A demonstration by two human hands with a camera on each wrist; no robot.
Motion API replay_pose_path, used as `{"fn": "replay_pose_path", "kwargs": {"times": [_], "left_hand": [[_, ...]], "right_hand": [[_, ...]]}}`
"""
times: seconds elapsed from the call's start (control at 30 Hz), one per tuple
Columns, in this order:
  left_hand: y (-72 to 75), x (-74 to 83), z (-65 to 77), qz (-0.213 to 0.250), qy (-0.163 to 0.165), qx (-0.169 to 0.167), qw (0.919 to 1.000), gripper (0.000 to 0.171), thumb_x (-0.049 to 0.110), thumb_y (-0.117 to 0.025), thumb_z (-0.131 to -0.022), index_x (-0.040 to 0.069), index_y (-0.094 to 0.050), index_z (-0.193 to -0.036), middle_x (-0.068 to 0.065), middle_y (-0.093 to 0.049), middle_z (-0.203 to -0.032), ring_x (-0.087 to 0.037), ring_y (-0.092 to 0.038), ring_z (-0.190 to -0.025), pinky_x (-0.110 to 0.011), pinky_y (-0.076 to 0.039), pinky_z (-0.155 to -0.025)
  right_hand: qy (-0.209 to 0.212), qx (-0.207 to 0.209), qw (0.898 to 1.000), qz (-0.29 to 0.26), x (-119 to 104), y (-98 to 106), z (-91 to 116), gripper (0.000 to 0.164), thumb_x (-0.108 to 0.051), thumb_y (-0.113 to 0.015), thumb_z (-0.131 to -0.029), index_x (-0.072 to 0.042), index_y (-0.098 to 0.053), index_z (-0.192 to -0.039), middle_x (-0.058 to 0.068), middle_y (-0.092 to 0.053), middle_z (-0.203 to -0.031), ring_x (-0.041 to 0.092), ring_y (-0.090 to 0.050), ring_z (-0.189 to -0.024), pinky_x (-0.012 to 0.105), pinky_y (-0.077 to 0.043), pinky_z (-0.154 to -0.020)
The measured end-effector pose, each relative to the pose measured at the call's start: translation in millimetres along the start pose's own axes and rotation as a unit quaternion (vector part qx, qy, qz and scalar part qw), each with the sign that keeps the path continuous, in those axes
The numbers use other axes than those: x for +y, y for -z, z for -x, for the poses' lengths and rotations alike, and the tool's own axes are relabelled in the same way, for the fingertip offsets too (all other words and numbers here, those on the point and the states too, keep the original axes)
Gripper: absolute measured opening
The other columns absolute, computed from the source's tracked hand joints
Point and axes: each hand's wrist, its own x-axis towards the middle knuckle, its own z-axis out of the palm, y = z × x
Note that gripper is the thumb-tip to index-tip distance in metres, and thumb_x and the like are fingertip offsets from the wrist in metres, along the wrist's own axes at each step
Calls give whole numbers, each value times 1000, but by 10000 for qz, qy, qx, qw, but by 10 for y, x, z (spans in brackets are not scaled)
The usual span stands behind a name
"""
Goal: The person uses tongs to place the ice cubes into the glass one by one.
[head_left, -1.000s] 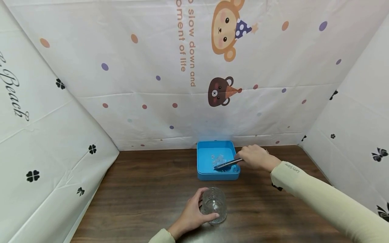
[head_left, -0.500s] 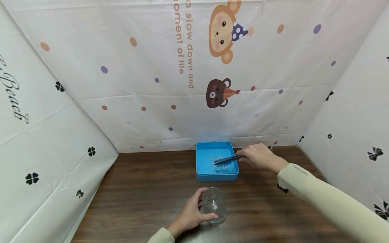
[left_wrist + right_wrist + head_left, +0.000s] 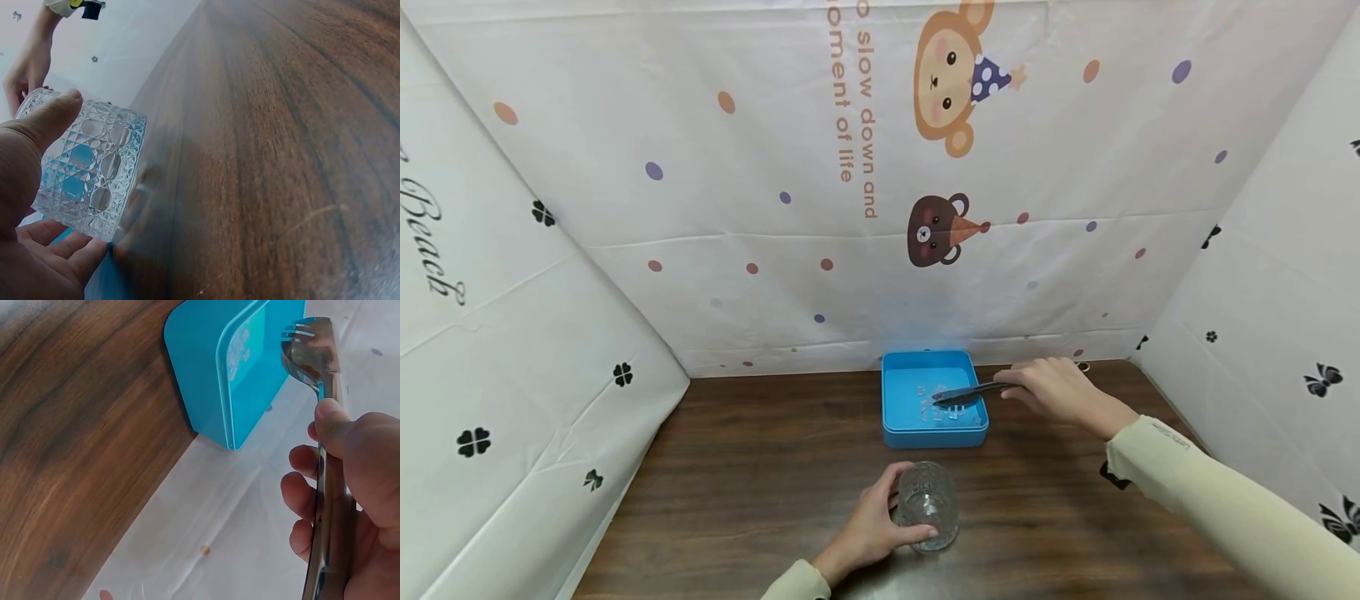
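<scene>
My left hand point(image 3: 868, 525) holds a clear, cut-pattern glass point(image 3: 930, 507) on the table, thumb on the near side and fingers round the far side. Through the left wrist view the textured wall of the glass point(image 3: 87, 165) shows close up. In my right hand point(image 3: 1060, 393) is a pair of metal serving tongs point(image 3: 331, 487), with a fork-like end and a spoon-like end. The tongs reach over a square blue box point(image 3: 934, 439). Small clear pieces point(image 3: 955, 412) lie on the box's floor. Whether the tongs' ends pinch a piece cannot be told.
The dark wooden table point(image 3: 760, 467) runs back to a white printed cloth point(image 3: 760, 300) hanging behind the box. Similar cloths stand at both sides. The glass is in front of the box, nearer to me.
My right hand has drawn slightly to the right. The tongs' ends have lifted from among the clear pieces, which lie more spread out. My left hand and the glass stay in place.
</scene>
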Motion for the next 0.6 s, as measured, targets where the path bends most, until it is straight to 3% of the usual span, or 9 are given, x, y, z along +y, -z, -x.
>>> {"fn": "replay_pose_path", "kwargs": {"times": [0.17,0.37,0.6], "left_hand": [[-3,9,0,-77,67,-10,9999,79,36,-90,-80,18,-47,-145,-6,-62,-136,-25,-60,-126,-39,-52,-103],[-13,24,-15,-117,103,-19,9999,78,38,-89,-82,19,-48,-146,-5,-62,-137,-25,-61,-125,-39,-53,-101],[-20,29,-34,-217,-3,31,9998,78,38,-89,-82,19,-48,-145,-4,-63,-135,-24,-62,-123,-39,-54,-99]], "right_hand": [[1,43,10000,-68,-17,36,51,24,-21,-76,-94,-12,-77,-117,2,-77,-102,5,-60,-61,21,-38,-46],[-91,-27,9999,-142,-96,123,107,27,-23,-77,-94,-13,-78,-119,3,-77,-105,-2,-46,-53,22,-27,-42],[311,115,9993,-145,-211,188,171,26,-24,-79,-92,-14,-78,-116,-1,-77,-104,-1,-55,-61,18,-37,-47]]}}
